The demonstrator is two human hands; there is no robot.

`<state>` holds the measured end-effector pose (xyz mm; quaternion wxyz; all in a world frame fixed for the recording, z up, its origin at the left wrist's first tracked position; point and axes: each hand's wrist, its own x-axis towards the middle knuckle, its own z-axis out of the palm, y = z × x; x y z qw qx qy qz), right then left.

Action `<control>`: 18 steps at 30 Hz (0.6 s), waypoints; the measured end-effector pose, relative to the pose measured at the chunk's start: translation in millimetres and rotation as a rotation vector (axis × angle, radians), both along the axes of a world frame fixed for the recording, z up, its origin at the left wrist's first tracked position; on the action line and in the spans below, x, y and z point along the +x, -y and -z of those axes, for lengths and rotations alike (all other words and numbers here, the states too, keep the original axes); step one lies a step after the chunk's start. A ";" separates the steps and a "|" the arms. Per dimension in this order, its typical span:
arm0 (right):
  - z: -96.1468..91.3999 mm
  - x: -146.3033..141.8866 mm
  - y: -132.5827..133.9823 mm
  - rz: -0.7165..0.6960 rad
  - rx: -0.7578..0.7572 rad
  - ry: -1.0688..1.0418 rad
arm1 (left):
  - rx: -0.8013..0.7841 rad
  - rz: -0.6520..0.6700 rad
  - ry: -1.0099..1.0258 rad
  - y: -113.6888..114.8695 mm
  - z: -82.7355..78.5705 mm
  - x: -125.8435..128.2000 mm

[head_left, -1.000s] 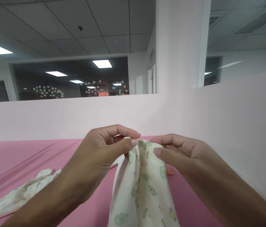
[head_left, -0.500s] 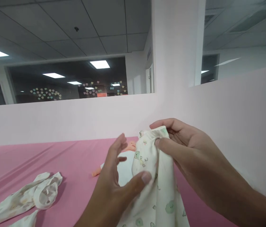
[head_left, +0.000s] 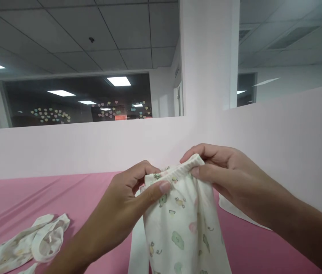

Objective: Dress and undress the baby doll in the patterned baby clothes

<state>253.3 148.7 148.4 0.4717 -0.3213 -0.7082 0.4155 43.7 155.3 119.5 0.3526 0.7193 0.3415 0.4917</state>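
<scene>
Both my hands hold up a pair of white baby pants (head_left: pixel 183 224) by the gathered waistband, with green, yellow and pink cartoon prints. My left hand (head_left: pixel 138 194) pinches the band's left part, thumb in front and fingers behind. At the right end of the band, my right hand (head_left: pixel 223 167) grips it between thumb and fingers. The pants hang down past the bottom edge of the view. Behind them, a pale cloth (head_left: pixel 138 249) shows at the left and a white piece (head_left: pixel 241 213) at the right. The doll seen earlier is mostly or wholly hidden now.
A pink sheet (head_left: pixel 92 198) covers the surface. Another printed baby garment (head_left: pixel 23 243) lies crumpled at the lower left, one opening facing up. A white wall (head_left: pixel 92 152) with windows stands behind, meeting another wall at the right.
My left hand, open and apart from the waistband before, has closed on it. The band is now stretched wider between both hands, and the pants cover the doll that showed behind.
</scene>
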 end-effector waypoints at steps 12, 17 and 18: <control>18.5 15.8 -5.1 -0.076 -0.019 0.278 | 0.211 0.043 -0.416 2.6 -4.7 -8.4; 20.4 18.5 -6.4 0.064 -0.006 0.195 | 0.140 0.228 -0.498 -7.5 10.9 -13.9; 20.2 19.2 -6.8 0.087 0.011 0.156 | 0.114 0.224 -0.484 -9.6 12.1 -15.2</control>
